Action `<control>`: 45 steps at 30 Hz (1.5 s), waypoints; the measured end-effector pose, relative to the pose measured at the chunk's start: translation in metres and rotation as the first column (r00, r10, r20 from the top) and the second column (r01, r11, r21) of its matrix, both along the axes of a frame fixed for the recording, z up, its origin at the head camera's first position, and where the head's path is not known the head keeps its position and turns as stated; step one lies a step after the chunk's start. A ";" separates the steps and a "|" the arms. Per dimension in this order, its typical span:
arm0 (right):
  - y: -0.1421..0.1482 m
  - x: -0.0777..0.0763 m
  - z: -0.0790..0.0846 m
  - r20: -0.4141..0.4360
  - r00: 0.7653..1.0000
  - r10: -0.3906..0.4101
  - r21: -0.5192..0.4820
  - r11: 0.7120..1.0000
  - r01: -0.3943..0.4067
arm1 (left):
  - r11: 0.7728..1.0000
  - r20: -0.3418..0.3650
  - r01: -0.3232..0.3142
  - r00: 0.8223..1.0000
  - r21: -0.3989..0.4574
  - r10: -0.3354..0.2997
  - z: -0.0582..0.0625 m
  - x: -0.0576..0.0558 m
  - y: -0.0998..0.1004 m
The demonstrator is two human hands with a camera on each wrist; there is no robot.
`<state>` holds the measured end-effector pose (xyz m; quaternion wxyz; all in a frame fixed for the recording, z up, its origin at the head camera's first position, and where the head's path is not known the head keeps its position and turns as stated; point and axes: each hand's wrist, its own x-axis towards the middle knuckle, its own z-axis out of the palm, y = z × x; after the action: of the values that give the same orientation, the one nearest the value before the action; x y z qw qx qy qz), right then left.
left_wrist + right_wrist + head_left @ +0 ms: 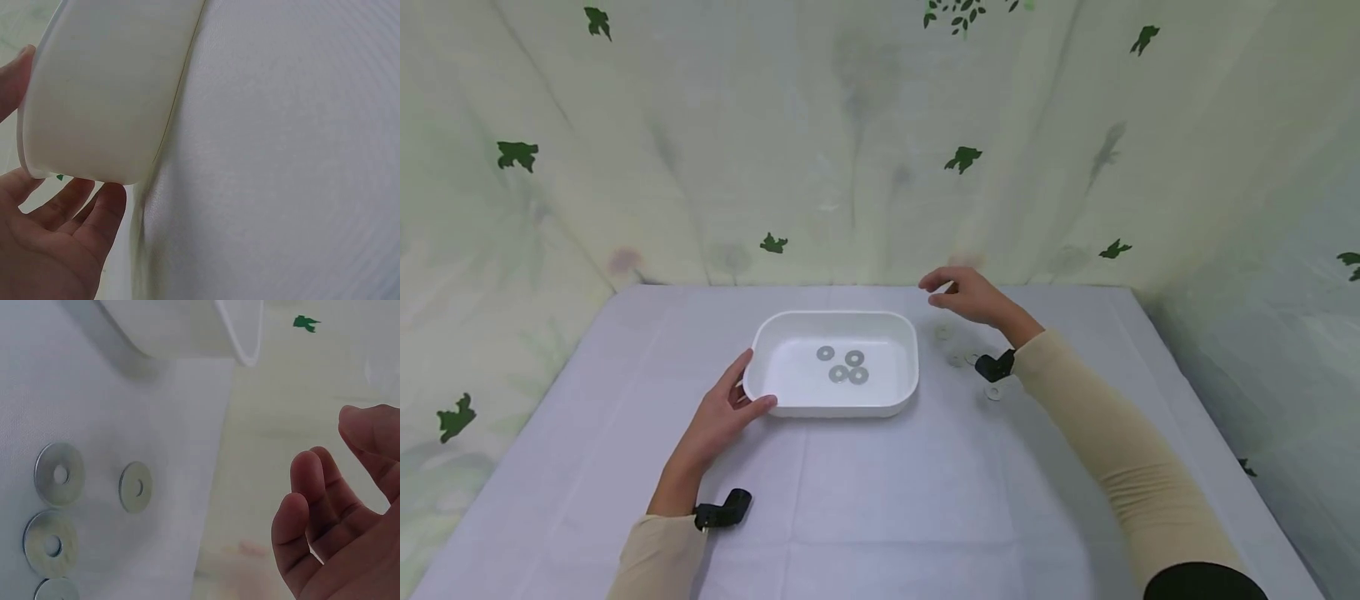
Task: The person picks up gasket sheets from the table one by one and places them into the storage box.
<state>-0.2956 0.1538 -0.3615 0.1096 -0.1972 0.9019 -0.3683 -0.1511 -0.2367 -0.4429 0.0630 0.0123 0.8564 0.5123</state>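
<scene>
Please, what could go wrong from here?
The flat, round silver metal washers on the white cloth may be hard to pinch. The black wrist camera is near them, so lowering the right hand might brush them aside. The left hand grips the oblong white plastic tray by one end; a tug could shift the washers inside.

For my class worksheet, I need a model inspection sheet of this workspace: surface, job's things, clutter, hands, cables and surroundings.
Surface: white cloth, faintly creased.
Job's things: white tray with flat washers lying inside; loose washers lie on the cloth to its right.
Clutter: nothing seen.
Hands: left hand grips the tray's left end; right hand is raised beyond the loose washers, fingers bent, no object visible in it. Each wrist wears a black device.
Cables: nothing seen.
Surroundings: pale curtain with green leaf shapes.
</scene>
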 end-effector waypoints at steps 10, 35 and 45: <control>0.022 -0.012 -0.030 0.064 0.997 -0.043 0.060 0.997 0.040 | 1.000 0.013 -0.003 1.000 -0.007 0.003 -0.002 0.000 -0.001; 0.021 -0.023 -0.091 0.113 0.976 -0.185 0.267 0.952 0.150 | 1.000 0.030 -0.015 0.999 -0.026 0.016 0.000 0.001 0.002; 0.013 -0.016 -0.080 0.091 0.987 -0.130 0.282 0.954 0.099 | 1.000 0.021 -0.007 1.000 -0.008 0.007 0.000 0.000 0.000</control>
<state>-0.3114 0.1672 -0.4411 0.1634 -0.1070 0.9471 -0.2547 -0.1508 -0.2368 -0.4431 0.0703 0.0035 0.8577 0.5094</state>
